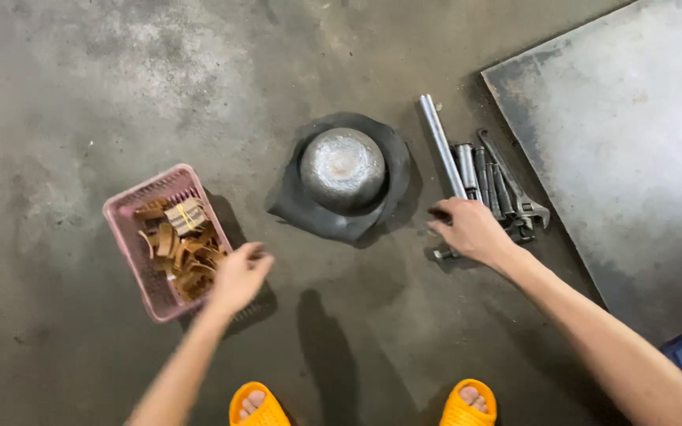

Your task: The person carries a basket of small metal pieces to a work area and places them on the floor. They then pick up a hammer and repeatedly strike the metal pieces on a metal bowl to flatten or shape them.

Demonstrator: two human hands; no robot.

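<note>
My left hand (238, 276) hovers at the right edge of a pink plastic basket (126, 237) filled with several brown curved pieces (183, 252); its fingers are curled, and whether they hold a piece cannot be told. My right hand (471, 229) rests on the near end of a long steel rod (440, 142) beside a pile of metal tools (499, 185), fingers closing around the rod's lower end. A round steel dome (342, 167) sits on a black rubber sheet (380, 213) between the two hands.
An adjustable wrench (518, 193) lies in the tool pile. A large grey metal plate (633, 142) covers the floor at the right. My feet in orange sandals (256, 406) stand on the concrete floor (80, 95) at the bottom.
</note>
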